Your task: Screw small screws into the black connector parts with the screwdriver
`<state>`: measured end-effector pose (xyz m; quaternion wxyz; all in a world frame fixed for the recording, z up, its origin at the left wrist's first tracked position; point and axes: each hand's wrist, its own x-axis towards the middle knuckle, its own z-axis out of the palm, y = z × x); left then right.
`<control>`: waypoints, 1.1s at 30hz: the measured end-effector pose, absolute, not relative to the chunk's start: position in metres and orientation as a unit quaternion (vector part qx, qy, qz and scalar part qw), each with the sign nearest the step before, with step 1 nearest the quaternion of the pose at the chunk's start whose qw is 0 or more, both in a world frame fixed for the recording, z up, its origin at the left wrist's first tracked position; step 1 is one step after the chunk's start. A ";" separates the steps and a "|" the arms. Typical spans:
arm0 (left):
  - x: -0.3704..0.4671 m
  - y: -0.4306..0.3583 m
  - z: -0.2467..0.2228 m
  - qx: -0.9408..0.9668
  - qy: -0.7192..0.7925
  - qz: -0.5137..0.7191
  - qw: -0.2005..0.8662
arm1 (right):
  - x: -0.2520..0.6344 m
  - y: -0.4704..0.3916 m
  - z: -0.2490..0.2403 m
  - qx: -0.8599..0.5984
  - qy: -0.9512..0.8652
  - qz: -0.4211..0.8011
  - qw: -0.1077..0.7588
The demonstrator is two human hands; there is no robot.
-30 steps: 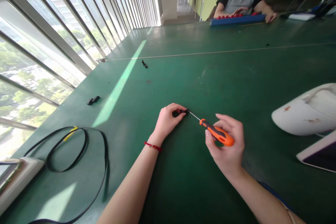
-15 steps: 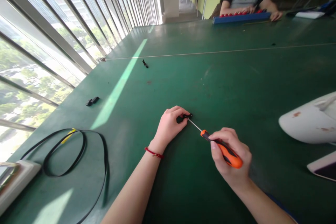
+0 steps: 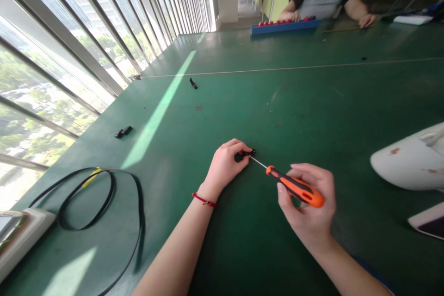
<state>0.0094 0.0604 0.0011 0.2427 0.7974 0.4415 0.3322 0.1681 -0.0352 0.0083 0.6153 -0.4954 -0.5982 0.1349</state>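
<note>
My left hand [image 3: 226, 163] pinches a small black part [image 3: 249, 152] against the green tabletop. Fingers partly cover that part, so its exact kind does not show. An orange-and-black screwdriver [image 3: 296, 187] lies in my right hand [image 3: 314, 217], its handle resting between thumb and fingers in a loose grip. The thin shaft points up and left, and its tip meets the black part beside my left fingertips. Whether the tip sits in a screw is too small to tell.
A looped black cable [image 3: 140, 203] and a white-framed object [image 3: 36, 222] lie left. Small black pieces [image 3: 124, 132] rest farther off. A white object [image 3: 409, 159] stands right. Across the green table [image 3: 312, 106], a person sits behind a blue tray [image 3: 286, 29] with red items.
My right fingers have loosened and shifted around the screwdriver handle, showing more of it. My left hand keeps its pinch. Across the table, the blue tray has slid left.
</note>
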 end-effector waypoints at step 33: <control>0.010 0.059 0.000 0.796 0.445 0.335 0.237 | 0.170 -0.036 0.006 -0.481 -0.656 0.097 0.573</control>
